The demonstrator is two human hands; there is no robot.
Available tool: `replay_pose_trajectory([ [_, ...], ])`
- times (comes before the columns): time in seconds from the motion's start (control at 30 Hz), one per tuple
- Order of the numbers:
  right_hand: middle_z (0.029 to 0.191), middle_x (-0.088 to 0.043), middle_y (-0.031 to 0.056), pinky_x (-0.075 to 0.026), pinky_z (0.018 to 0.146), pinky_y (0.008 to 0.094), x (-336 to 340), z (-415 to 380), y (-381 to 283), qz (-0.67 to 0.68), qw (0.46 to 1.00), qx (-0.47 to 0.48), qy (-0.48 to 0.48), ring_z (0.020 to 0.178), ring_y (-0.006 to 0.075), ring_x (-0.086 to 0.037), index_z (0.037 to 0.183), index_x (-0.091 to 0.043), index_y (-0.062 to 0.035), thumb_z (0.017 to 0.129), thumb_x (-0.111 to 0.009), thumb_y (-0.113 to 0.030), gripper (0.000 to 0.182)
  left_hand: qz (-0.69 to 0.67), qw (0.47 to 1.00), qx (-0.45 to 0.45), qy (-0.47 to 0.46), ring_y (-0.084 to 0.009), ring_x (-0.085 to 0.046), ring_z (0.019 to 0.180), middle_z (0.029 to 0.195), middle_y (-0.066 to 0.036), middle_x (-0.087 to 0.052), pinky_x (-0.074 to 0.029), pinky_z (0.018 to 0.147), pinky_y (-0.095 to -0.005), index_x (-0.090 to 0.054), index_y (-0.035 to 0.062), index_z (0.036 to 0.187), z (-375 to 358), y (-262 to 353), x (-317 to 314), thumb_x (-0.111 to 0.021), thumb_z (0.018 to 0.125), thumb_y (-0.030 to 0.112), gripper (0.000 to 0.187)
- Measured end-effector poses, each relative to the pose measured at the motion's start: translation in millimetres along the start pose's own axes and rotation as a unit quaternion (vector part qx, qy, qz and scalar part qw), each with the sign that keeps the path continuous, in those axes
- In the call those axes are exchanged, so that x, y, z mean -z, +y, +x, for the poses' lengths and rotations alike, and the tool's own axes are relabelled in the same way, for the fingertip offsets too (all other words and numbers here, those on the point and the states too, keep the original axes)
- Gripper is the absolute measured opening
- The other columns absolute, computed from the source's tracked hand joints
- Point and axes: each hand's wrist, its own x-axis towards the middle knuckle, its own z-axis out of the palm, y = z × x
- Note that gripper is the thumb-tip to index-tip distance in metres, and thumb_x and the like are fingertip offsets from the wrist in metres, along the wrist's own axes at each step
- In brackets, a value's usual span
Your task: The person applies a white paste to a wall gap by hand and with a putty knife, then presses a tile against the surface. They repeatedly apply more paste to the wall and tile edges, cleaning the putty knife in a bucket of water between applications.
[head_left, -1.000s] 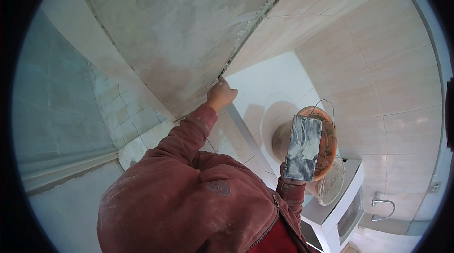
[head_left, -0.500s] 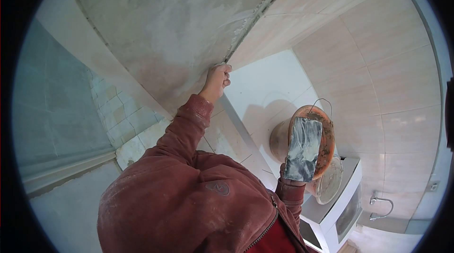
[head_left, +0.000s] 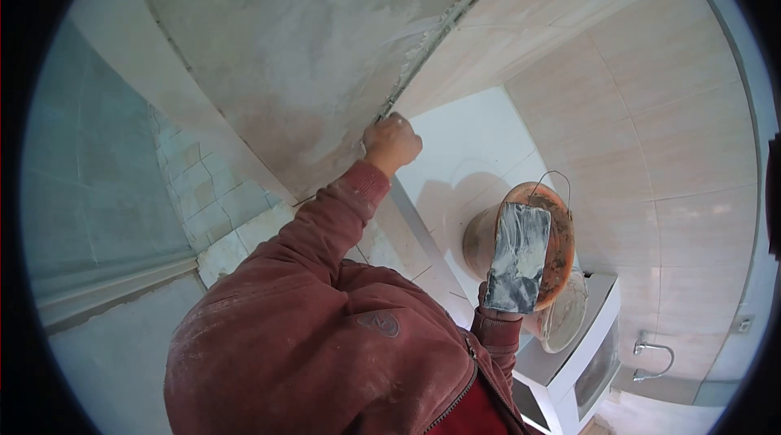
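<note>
My left hand [head_left: 393,144] is closed in a fist at the wall's corner edge [head_left: 399,91], its back towards me. Whatever its fingers may grip is hidden. On the right, my right hand [head_left: 482,294] holds up a dark rectangular plate [head_left: 518,260] smeared with white putty or plaster. Most of that hand is out of sight beneath the plate. Just behind the plate is an orange-rimmed bucket [head_left: 558,260] with a wire handle and mortar-like residue around its inside.
Below the bucket sits a second, pale bucket [head_left: 567,317] by a sink unit [head_left: 598,354]. A tap [head_left: 655,360] juts from the tiled wall [head_left: 610,166]. A white surface [head_left: 464,142] lies under the orange-rimmed bucket. Plastered wall [head_left: 301,36] fills the upper left.
My left hand has turned so its back faces me, and has shifted slightly right and down along the edge. The plate in my right hand has barely moved.
</note>
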Motion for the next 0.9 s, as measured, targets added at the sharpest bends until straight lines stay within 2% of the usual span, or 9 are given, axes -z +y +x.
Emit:
replay_pose_trajectory([
  [0.17, 0.109, -0.058, 0.0094, -0.049, 0.066, 0.0338, -1.6, -2.6, -0.8, -0.011, 1.0, -0.01, -0.026, 0.085, 0.024, -0.057, 0.119, -0.049, -0.0086, 0.089, -0.048, -0.03, 0.036, -0.134, 0.982, 0.074, 0.11, -0.0271, -0.065, 0.074, 0.089, -0.022, -0.063, -0.05, 0.063, -0.0352, -0.052, -0.0083, 0.099, 5.2, -47.0, -57.7, -0.053, 0.075, 0.022, 0.039],
  [0.23, 0.114, -0.055, 0.01, -0.047, 0.074, 0.0343, -3.2, -4.4, -1.6, -0.016, 0.999, -0.017, -0.032, 0.092, 0.0245, -0.056, 0.122, -0.047, -0.0079, 0.091, -0.046, -0.028, 0.037, -0.599, 0.773, 0.175, -0.113, -0.0114, -0.048, 0.053, 0.069, -0.005, -0.052, -0.039, 0.047, -0.0258, -0.052, 0.0001, 0.087, 12.7, -57.5, -36.9, -0.055, 0.075, 0.016, 0.02],
  [0.37, 0.125, -0.05, 0.0112, -0.044, 0.091, 0.0352, -7.6, -8.1, -3.4, -0.024, 0.998, -0.025, -0.053, 0.107, 0.0254, -0.052, 0.129, -0.042, -0.0066, 0.094, -0.042, -0.023, 0.038, -0.723, 0.666, 0.171, -0.062, -0.0041, -0.031, 0.052, 0.065, 0.005, -0.037, -0.026, 0.043, -0.0201, -0.051, 0.0075, 0.077, 9.3, -34.3, -19.1, -0.054, 0.077, 0.01, 0.004],
  [0.53, 0.128, -0.048, 0.0112, -0.043, 0.095, 0.035, -10.2, -6.9, -3.6, -0.043, 0.997, -0.007, -0.062, 0.112, 0.025, -0.051, 0.131, -0.04, -0.0061, 0.095, -0.041, -0.022, 0.04, -0.711, 0.7, 0.062, -0.032, -0.0017, -0.029, 0.051, 0.065, 0.007, -0.037, -0.025, 0.043, -0.0179, -0.045, 0.0118, 0.07, 0.3, -9.9, -1.5, -0.053, 0.076, 0.006, 0.012],
  [0.6, 0.109, -0.06, 0.0087, -0.054, 0.06, 0.0339, -1.8, -4.3, -3.8, -0.045, 0.999, 0.007, -0.019, 0.083, 0.0234, -0.062, 0.118, -0.05, -0.0088, 0.087, -0.052, -0.034, 0.04, -0.67, 0.739, 0.052, -0.053, -0.0053, -0.039, 0.055, 0.068, 0.003, -0.045, -0.032, 0.046, -0.0215, -0.048, 0.0088, 0.075, 10.8, -21.0, -9.6, -0.053, 0.076, 0.01, 0.005],
  [0.67, 0.109, -0.06, 0.0088, -0.054, 0.06, 0.0339, 0.8, -2.4, -4.0, -0.05, 0.998, 0.007, -0.023, 0.084, 0.0234, -0.061, 0.119, -0.05, -0.0088, 0.087, -0.052, -0.034, 0.04, -0.626, 0.775, 0.044, -0.074, -0.0089, -0.048, 0.058, 0.072, -0.001, -0.053, -0.039, 0.049, -0.0252, -0.052, 0.0057, 0.079, 12.1, -19.4, -9.9, -0.053, 0.076, 0.014, 0.008],
  [0.73, 0.109, -0.06, 0.0089, -0.054, 0.061, 0.0339, 1.3, -9.8, 2.1, -0.059, 0.998, 0.003, -0.03, 0.084, 0.0234, -0.061, 0.119, -0.05, -0.0087, 0.087, -0.052, -0.033, 0.04, -0.02, 0.999, -0.024, 0.036, -0.0271, -0.063, 0.081, 0.089, -0.017, -0.064, -0.049, 0.068, -0.0377, -0.056, -0.0032, 0.092, 4.1, -7.5, -0.5, -0.054, 0.076, 0.024, 0.031],
  [0.83, 0.11, -0.06, 0.0091, -0.053, 0.063, 0.0339, -8.4, -0.6, -1.8, -0.072, 0.996, -0.003, -0.055, 0.086, 0.0234, -0.061, 0.12, -0.049, -0.0085, 0.088, -0.051, -0.033, 0.04, -0.037, 0.992, 0.006, -0.119, -0.0407, -0.055, 0.106, 0.107, -0.03, -0.058, -0.044, 0.088, -0.0437, -0.053, -0.0095, 0.105, -6.3, -4.6, 26.2, -0.054, 0.074, 0.031, 0.051],
  [0.9, 0.111, -0.059, 0.0092, -0.053, 0.064, 0.0339, -11.1, -0.4, -1.6, -0.079, 0.994, -0.003, -0.071, 0.086, 0.0235, -0.06, 0.12, -0.049, -0.0084, 0.088, -0.051, -0.032, 0.04, -0.099, 0.995, 0.029, -0.017, -0.0349, -0.059, 0.094, 0.097, -0.024, -0.061, -0.047, 0.079, -0.041, -0.055, -0.0071, 0.099, -0.1, -28.9, -26.0, -0.054, 0.074, 0.029, 0.043],
])
